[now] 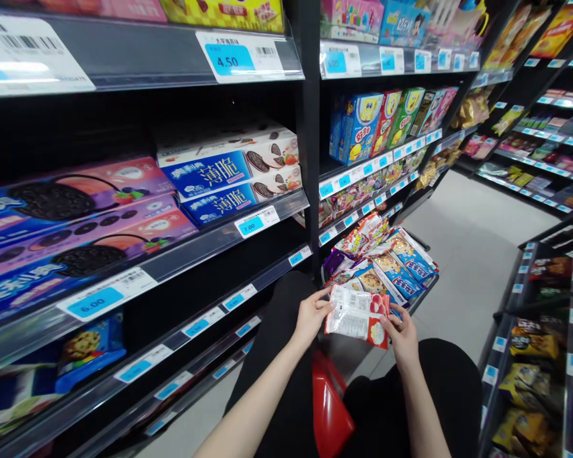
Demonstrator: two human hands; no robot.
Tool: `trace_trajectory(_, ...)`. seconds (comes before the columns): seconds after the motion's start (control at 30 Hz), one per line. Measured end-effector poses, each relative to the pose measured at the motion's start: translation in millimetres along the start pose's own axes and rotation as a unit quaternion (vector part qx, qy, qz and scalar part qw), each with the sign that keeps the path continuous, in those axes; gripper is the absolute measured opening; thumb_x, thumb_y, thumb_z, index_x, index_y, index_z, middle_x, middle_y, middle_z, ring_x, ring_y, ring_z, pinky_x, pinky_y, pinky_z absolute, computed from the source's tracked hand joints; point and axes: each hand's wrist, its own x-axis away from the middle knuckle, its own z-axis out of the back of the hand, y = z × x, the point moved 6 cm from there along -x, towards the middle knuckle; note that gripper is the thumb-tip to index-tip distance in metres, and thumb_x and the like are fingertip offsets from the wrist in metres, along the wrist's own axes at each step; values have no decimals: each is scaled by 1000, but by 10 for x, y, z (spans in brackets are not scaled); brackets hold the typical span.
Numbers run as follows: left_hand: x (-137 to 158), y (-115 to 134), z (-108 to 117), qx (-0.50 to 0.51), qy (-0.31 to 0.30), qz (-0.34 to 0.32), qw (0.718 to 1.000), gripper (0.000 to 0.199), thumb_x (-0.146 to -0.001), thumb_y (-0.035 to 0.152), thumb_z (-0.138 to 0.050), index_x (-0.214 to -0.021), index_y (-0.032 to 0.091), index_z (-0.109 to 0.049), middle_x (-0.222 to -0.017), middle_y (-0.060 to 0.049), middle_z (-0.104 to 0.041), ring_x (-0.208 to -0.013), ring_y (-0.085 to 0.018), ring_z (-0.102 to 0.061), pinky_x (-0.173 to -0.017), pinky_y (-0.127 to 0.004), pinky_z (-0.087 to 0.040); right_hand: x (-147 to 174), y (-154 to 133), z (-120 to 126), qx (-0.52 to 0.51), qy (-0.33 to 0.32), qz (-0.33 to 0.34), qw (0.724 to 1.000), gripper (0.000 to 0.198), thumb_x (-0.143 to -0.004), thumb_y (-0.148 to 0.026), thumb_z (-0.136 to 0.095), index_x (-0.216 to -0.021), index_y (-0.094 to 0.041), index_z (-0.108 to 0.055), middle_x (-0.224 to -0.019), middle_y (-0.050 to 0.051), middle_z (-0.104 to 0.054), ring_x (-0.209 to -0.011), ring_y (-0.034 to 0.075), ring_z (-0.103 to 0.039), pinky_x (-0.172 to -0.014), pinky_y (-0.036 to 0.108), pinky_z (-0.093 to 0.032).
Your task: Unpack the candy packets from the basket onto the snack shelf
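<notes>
Between my two hands is a small red and white snack packet (356,316), its printed back and lengthwise seam turned up. My left hand (310,317) pinches the packet's left edge between thumb and fingers. On the opposite edge, my right hand (402,332) grips it the same way. Just beyond the packet sits a dark basket or cart (432,284) heaped with snacks. Blue cookie packs (403,264) lie on its right side, and red and white snack bags (363,234) are piled toward the back. A purple packet (337,262) shows at its left.
A shelf (286,207) with blue cookie boxes (210,175) runs along my left. Farther on stand colourful snack boxes (363,127). To the right is a low rack (501,343) of bagged snacks. A grey floor aisle (468,216) runs between. Below my hands is a red object (332,407).
</notes>
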Motion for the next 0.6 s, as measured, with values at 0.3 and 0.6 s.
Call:
trace_trajectory(0.3,19,9,-63,-80,-39,-5,996,20,-66,32,-66,-66,12,-62,-49,1,-60,-42,-11,-53,-46,-20,-41,7,-26,71,65,1,53,997,26,-64,-39,-70,-76,-17,-62,-61,2,-65,-52,17,-58,-47,28,-46)
trace_trajectory(0.6,84,68,-93,-56,-67,-19,996,16,-64,26,-64,-69,11,-68,-71,-7,-69,-74,-20,-65,-69,-28,-50,-8,24,160,-4,-29,43,999,16,-66,-33,-65,-71,-18,-67,-85,8,-69,-87,25,-61,-73,36,-51)
